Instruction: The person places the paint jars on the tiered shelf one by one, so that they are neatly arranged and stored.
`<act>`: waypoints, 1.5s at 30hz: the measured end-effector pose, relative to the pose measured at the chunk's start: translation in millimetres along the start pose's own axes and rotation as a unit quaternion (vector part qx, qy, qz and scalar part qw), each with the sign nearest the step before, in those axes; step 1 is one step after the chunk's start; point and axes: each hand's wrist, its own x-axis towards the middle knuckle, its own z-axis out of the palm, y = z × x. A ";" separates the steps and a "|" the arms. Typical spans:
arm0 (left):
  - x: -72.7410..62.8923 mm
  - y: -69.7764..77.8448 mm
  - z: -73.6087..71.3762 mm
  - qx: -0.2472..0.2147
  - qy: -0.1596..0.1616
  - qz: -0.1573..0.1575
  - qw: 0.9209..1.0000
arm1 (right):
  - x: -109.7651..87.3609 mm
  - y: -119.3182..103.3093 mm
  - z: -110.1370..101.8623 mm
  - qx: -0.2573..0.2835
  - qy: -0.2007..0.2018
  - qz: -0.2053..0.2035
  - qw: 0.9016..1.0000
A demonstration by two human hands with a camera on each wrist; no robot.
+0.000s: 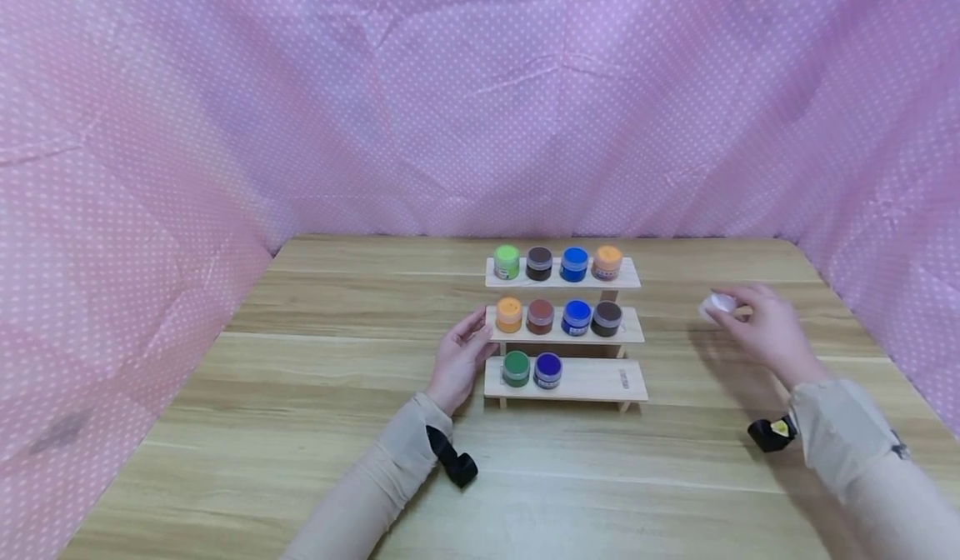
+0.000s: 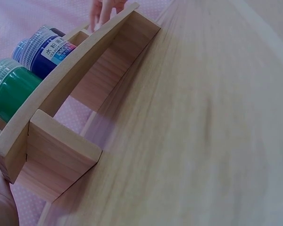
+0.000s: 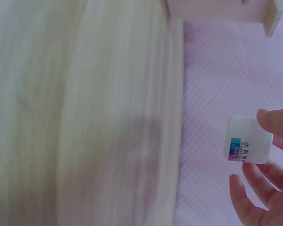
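A three-tier wooden display stand holds small paint jars in rows. My left hand grips the left end of its middle tier, thumb toward the front. To the right of the stand, my right hand pinches a white paint jar between thumb and fingers, held above the table. A green jar and a violet-blue jar stand on the left part of the front tier. Orange, reddish-brown, blue and dark brown jars fill the middle tier. Light green, dark brown, blue and orange jars line the back one.
The stand rests on a wood-grain table. Pink polka-dot cloth hangs behind the table and along both sides. A black strap hangs at the left wrist, and another black strap at the right.
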 end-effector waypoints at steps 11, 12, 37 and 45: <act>-0.9 1.2 2.2 -0.006 -0.003 0.004 1.000 | -10.4 -45.8 -0.2 0.080 0.074 -0.030 0.994; -1.1 1.3 2.4 -0.007 -0.003 0.005 1.000 | -11.1 -49.2 0.3 0.084 0.081 -0.037 0.992; 0.6 2.8 0.9 0.000 0.007 0.001 1.000 | -27.0 -103.2 16.4 0.121 0.088 -0.211 0.966; -1.0 1.6 2.0 -0.009 0.006 0.000 1.000 | -31.4 -106.5 22.0 0.122 0.070 -0.218 0.966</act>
